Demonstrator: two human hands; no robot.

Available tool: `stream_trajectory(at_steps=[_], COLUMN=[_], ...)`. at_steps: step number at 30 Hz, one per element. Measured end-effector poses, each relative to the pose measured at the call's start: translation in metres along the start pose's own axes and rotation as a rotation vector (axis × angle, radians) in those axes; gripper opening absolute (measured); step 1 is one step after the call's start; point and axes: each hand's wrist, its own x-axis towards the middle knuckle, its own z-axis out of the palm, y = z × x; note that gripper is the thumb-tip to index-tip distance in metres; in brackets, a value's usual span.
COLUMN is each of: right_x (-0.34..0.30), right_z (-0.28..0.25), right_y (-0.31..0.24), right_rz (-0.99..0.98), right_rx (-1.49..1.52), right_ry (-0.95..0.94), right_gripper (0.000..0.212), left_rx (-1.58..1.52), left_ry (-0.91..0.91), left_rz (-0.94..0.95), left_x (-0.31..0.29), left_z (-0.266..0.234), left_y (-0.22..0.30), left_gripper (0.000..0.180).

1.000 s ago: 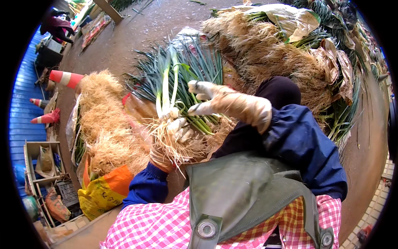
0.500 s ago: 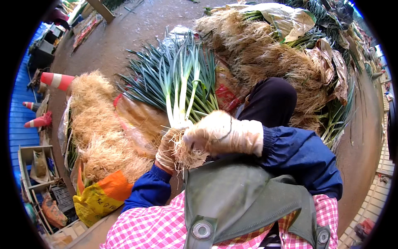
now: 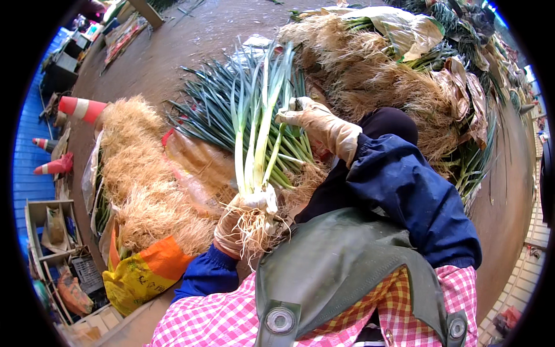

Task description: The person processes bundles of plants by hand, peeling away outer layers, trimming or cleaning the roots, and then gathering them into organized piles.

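My left hand [image 3: 229, 230], in a pale glove, is closed around the root end of a few green onions [image 3: 248, 165] held upright in front of me. Their white stalks rise from it, and tangled roots hang over the glove. Higher up on the right side, my gloved right hand [image 3: 321, 122] pinches an outer green leaf [image 3: 280, 128] of these onions between thumb and fingers. Just behind lies a heap of green onions [image 3: 211, 110], dark leaves pointing away, on orange-brown sacking [image 3: 199, 165].
Bundled green onions with bushy roots [image 3: 150, 173] stand at left, wrapped partly in a yellow and orange sack [image 3: 141, 283]. A larger root-covered pile [image 3: 376, 75] lies at far right. Traffic cones [image 3: 81, 109] and a shelf unit [image 3: 55, 254] line the left side.
My right hand has moved from the root end up and to the right, onto an outer leaf. The roots in my left hand now show more fully.
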Motion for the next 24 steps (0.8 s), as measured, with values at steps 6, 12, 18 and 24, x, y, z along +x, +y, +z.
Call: stream_trajectory(at_steps=[6,12,18,24], right_x=[-0.006,-0.02,0.0,-0.105], right_z=[-0.009,-0.028,-0.11,-0.196], right_y=[-0.002,-0.027,-0.043,-0.036], right_rz=[0.061,-0.32,-0.898,-0.598], right_rx=[0.252,-1.021,-1.489,-0.766], right_ry=[-0.421,0.044,0.546,0.544], right_gripper=[0.02,0.032,0.012,0.01], left_rx=[0.006,0.076,0.184,0.193], left_ry=[-0.023,-0.086,-0.154,-0.175], left_rz=[0.025,0.084,0.166,0.129], left_x=[-0.003,-0.003,-0.004,0.043], left_z=[-0.007,-0.012,-0.021,-0.01], left_y=[-0.001,0.007,0.014,0.018], left_gripper=[0.028,0.031,0.035,0.026])
